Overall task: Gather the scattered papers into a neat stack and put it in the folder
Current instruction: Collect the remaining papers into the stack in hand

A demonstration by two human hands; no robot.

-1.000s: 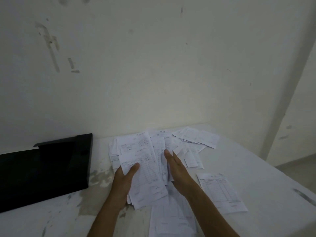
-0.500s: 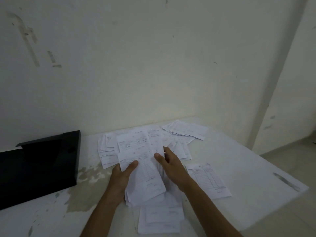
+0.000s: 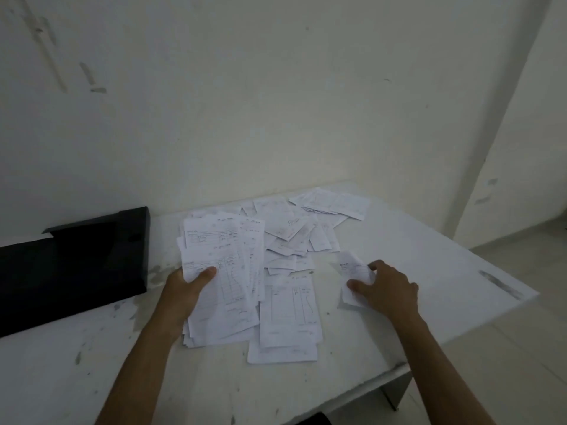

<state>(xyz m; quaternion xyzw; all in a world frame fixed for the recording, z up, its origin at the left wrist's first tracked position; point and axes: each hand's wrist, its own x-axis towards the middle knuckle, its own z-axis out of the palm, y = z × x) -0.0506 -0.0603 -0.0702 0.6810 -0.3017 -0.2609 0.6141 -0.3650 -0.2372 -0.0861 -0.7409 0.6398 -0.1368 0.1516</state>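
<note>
Head view: left forearm reaching up from the lower edge, left hand [image 3: 184, 289] gripping a fanned sheaf of papers [image 3: 224, 271] at its left edge, thumb laid across the top sheet, remaining fingers hidden underneath; sheaf tilted slightly, its lower end over the tabletop [image 3: 414, 256]. Right forearm coming in from the lower right corner, right hand [image 3: 388, 289] palm down, thumb and fingers curled round a crumpled single sheet [image 3: 352, 271], well apart from the sheaf. Between the two hands, two flat overlapping sheets [image 3: 288, 317] lying near the front edge. Beyond them, a loose scatter of papers [image 3: 294, 234] spread toward the wall [image 3: 276, 102], a further small cluster [image 3: 334, 204] at the far right of the heap. Black folder [image 3: 76, 265] lying open at the left on the tabletop, just beside the sheaf, its far flap raised near the wall; no papers visible inside it. White tabletop smudged and stained in places, with a dark streak near its right corner. Print on the sheets too blurred to read.
</note>
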